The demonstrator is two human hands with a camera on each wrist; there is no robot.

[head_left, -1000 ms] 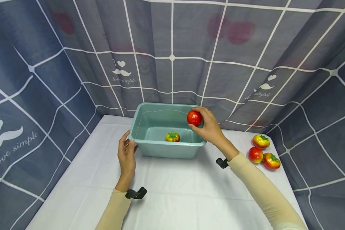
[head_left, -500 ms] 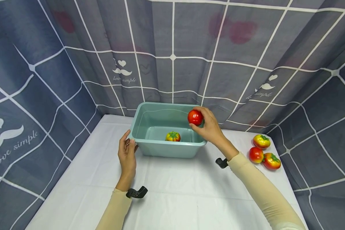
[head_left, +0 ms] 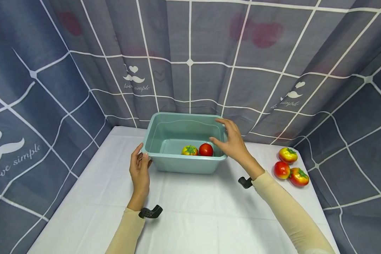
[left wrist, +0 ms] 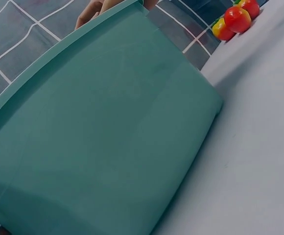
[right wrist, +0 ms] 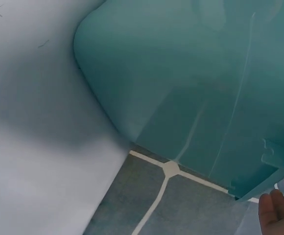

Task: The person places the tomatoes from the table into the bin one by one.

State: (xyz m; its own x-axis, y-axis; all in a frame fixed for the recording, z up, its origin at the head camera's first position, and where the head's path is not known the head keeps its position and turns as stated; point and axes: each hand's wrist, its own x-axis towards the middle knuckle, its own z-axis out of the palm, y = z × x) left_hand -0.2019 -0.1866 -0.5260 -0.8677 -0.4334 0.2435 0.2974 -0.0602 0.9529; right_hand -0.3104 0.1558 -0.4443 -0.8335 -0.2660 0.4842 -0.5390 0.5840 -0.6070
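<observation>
A teal plastic bin [head_left: 184,165] stands on the white-covered table. Inside, near its front wall, a shiny red tomato [head_left: 206,150] sits beside a yellow-red one with a green top [head_left: 190,150]. Over the bin's right rim is my right hand [head_left: 233,143], thumb and fingers spread apart with nothing between them. My left hand [head_left: 140,173] touches the bin's left front corner from outside, its fingers relaxed. The left wrist view is mostly filled by the bin's outer wall [left wrist: 98,122]. In the right wrist view, fingertips [right wrist: 274,210] show by the rim.
Three more tomato-like fruits lie together at the table's right edge: a yellow-red one [head_left: 288,155], a red one [head_left: 282,170] and another yellow-red one [head_left: 299,177]. A grey checked curtain [head_left: 177,81] hangs close behind the bin and on both sides.
The red tomato has left my right hand and dropped into the bin, beside the yellow-red one. Both hands have stayed nearly in place.
</observation>
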